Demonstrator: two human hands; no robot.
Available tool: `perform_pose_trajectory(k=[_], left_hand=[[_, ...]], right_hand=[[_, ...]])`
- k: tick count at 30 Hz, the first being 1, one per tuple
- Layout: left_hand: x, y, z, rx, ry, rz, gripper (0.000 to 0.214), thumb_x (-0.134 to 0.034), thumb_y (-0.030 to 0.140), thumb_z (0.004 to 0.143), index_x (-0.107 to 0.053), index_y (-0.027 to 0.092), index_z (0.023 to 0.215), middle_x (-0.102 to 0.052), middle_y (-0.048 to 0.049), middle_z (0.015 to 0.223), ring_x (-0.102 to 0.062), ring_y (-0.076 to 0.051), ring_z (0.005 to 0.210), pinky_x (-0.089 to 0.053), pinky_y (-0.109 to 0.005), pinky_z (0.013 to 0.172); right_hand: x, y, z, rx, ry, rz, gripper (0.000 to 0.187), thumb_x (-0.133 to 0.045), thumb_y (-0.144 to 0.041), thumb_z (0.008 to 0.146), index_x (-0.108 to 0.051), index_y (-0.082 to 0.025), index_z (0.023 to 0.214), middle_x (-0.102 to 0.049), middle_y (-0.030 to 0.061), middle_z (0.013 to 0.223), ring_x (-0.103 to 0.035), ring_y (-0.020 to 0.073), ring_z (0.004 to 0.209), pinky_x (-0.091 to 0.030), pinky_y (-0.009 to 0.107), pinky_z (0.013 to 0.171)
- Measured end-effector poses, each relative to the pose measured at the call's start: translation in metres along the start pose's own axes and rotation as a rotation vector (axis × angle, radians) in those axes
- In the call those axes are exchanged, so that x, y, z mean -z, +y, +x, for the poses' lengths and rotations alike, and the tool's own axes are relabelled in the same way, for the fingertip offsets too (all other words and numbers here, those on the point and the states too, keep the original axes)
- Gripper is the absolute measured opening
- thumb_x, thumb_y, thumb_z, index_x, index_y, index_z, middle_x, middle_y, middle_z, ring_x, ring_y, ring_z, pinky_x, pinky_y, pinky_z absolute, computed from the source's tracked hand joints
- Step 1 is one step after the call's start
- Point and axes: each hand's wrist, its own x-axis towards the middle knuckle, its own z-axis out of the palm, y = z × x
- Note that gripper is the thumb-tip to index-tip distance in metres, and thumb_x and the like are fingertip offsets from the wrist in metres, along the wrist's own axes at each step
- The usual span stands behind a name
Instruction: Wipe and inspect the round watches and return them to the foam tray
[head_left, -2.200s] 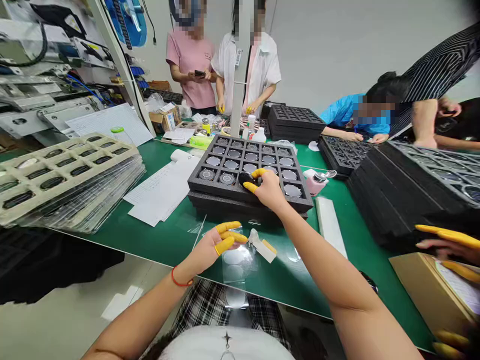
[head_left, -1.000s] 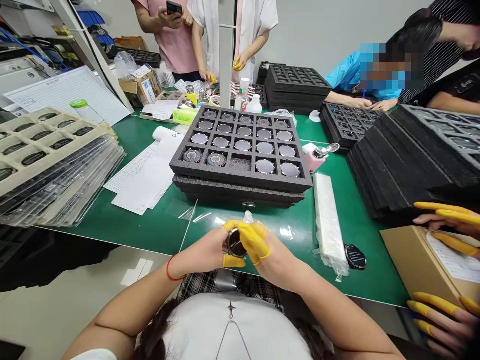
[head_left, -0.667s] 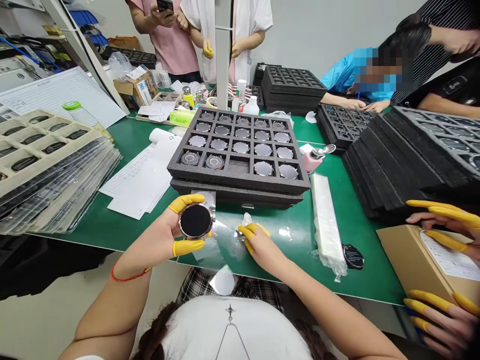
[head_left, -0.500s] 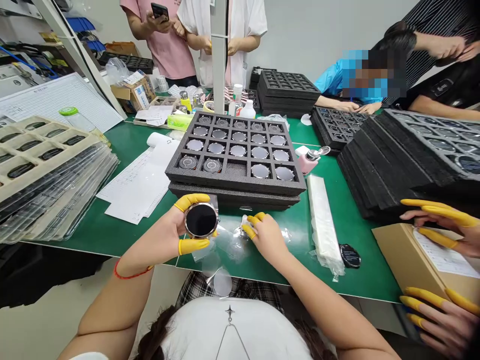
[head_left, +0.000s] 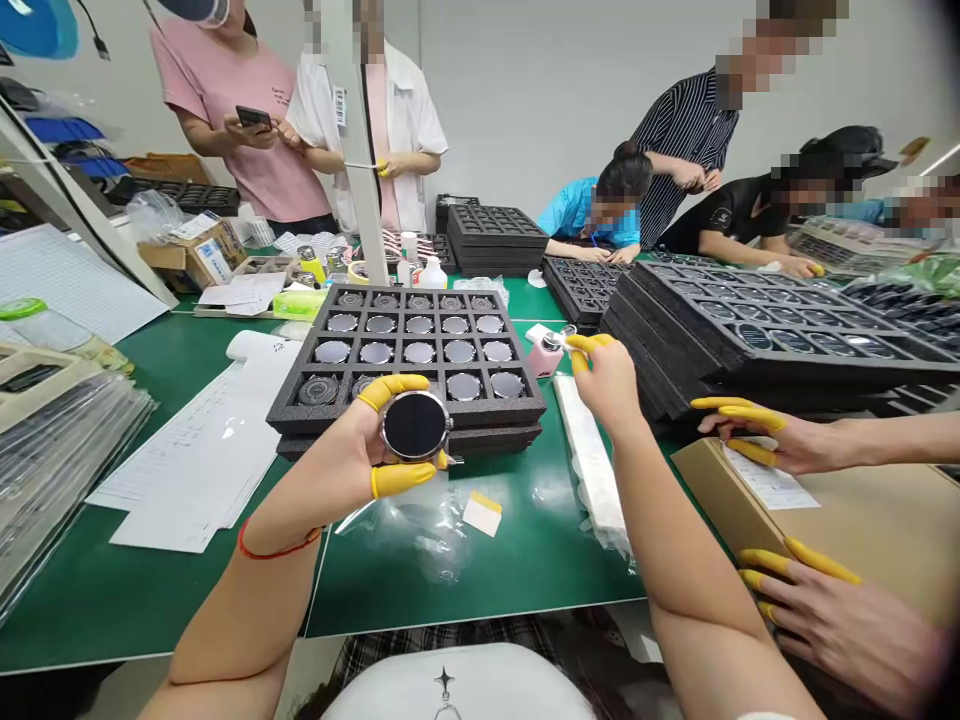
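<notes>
The left hand (head_left: 337, 455) grips a round dark-faced watch (head_left: 414, 424) firmly by its rim, face up, holding it above the green surface (head_left: 112, 600) and in front of a foam tray (head_left: 480, 405). The right hand (head_left: 607, 378) is raised and nearly closed on something too small to tell, beside a pink dispenser bottle (head_left: 546, 358). Holding only the rim keeps the dark face clean. No writing is legible.

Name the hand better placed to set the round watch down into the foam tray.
Left, probably: the left hand grips the round black-faced watch, held just in front of the foam tray. The right hand is raised by the pink bottle, apart from the watch.
</notes>
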Motion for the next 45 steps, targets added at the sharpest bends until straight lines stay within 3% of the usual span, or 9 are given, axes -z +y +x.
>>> perform_pose_trajectory(k=[4, 10, 14, 17, 22, 25, 34, 39, 45], left_hand=[[-0.007, -0.009, 0.010, 0.069, -0.098, -0.020, 0.062, -0.073, 0.022, 0.080, -0.036, 0.027, 0.129, -0.069, -0.0006, 0.100, -0.072, -0.019, 0.095, -0.056, -0.032, 0.087], [-0.009, -0.022, 0.019, 0.115, -0.119, -0.012, 0.064, -0.073, 0.020, 0.079, -0.035, 0.028, 0.130, -0.066, -0.0010, 0.101, -0.069, -0.018, 0.096, -0.054, -0.033, 0.089], [-0.012, -0.025, 0.020, 0.103, -0.083, -0.012, 0.062, -0.075, 0.020, 0.076, -0.039, 0.026, 0.126, -0.066, -0.0023, 0.100, -0.069, -0.019, 0.092, -0.054, -0.034, 0.086], [-0.016, -0.027, 0.019, 0.071, -0.049, 0.011, 0.060, -0.076, 0.020, 0.074, -0.042, 0.026, 0.123, -0.064, -0.0016, 0.099, -0.068, -0.018, 0.089, -0.054, -0.032, 0.083], [-0.023, -0.033, 0.019, -0.016, -0.068, 0.087, 0.055, -0.071, 0.019, 0.078, -0.043, 0.025, 0.124, -0.064, -0.0005, 0.098, -0.065, -0.015, 0.086, -0.054, -0.029, 0.080], [-0.025, -0.036, 0.019, -0.073, -0.077, 0.186, 0.050, -0.070, 0.022, 0.079, -0.045, 0.023, 0.122, -0.064, -0.0032, 0.106, -0.066, -0.017, 0.089, -0.054, -0.029, 0.080], [-0.022, -0.036, 0.019, -0.041, -0.009, 0.178, 0.056, -0.074, 0.027, 0.077, -0.041, 0.025, 0.123, -0.064, -0.0005, 0.101, -0.065, -0.015, 0.086, -0.053, -0.026, 0.077], [-0.027, -0.037, 0.021, -0.022, -0.056, 0.140, 0.055, -0.072, 0.023, 0.078, -0.041, 0.024, 0.124, -0.063, -0.0005, 0.102, -0.064, -0.014, 0.087, -0.054, -0.026, 0.080], [-0.031, -0.036, 0.024, -0.032, -0.144, 0.111, 0.050, -0.070, 0.021, 0.080, -0.044, 0.021, 0.123, -0.061, -0.0032, 0.106, -0.064, -0.016, 0.090, -0.054, -0.026, 0.078]], right_hand=[[-0.042, 0.022, 0.054, -0.087, -0.083, -0.087, 0.026, -0.052, -0.023, 0.094, -0.063, -0.012, 0.116, -0.064, 0.0134, 0.112, -0.060, 0.0269, 0.105, -0.050, 0.046, 0.088], [-0.075, 0.027, 0.078, -0.121, -0.154, -0.117, 0.033, -0.059, -0.034, 0.092, -0.057, -0.016, 0.120, -0.060, 0.0089, 0.122, -0.062, 0.0220, 0.104, -0.053, 0.044, 0.088], [-0.054, 0.014, 0.070, -0.095, -0.096, -0.045, 0.026, -0.054, -0.022, 0.093, -0.064, -0.011, 0.114, -0.063, 0.0141, 0.112, -0.059, 0.0284, 0.105, -0.049, 0.048, 0.087], [-0.020, -0.018, 0.034, 0.020, 0.007, 0.074, 0.034, -0.044, -0.013, 0.091, -0.065, -0.014, 0.118, -0.062, 0.0167, 0.113, -0.054, 0.0313, 0.108, -0.045, 0.047, 0.089], [0.022, -0.084, -0.057, 0.578, 0.167, 0.592, 0.040, -0.052, -0.010, 0.089, -0.061, -0.033, 0.121, -0.062, 0.0057, 0.100, -0.054, 0.0235, 0.097, -0.048, 0.041, 0.085], [0.021, -0.106, -0.084, 0.687, 0.206, 0.591, 0.057, -0.052, -0.004, 0.086, -0.051, -0.037, 0.132, -0.061, 0.0047, 0.097, -0.051, 0.0236, 0.093, -0.045, 0.049, 0.092], [0.014, -0.105, -0.101, 0.751, 0.252, 0.531, 0.041, -0.056, -0.007, 0.083, -0.058, -0.026, 0.119, -0.062, 0.0052, 0.095, -0.050, 0.0232, 0.096, -0.037, 0.051, 0.102], [0.012, -0.099, -0.092, 0.664, 0.294, 0.466, 0.047, -0.056, -0.005, 0.084, -0.054, -0.025, 0.126, -0.060, 0.0081, 0.097, -0.047, 0.0267, 0.099, -0.040, 0.055, 0.099], [0.010, -0.103, -0.083, 0.789, 0.231, 0.569, 0.053, -0.054, -0.004, 0.085, -0.050, -0.025, 0.133, -0.061, 0.0088, 0.101, -0.047, 0.0266, 0.102, -0.047, 0.048, 0.094]])
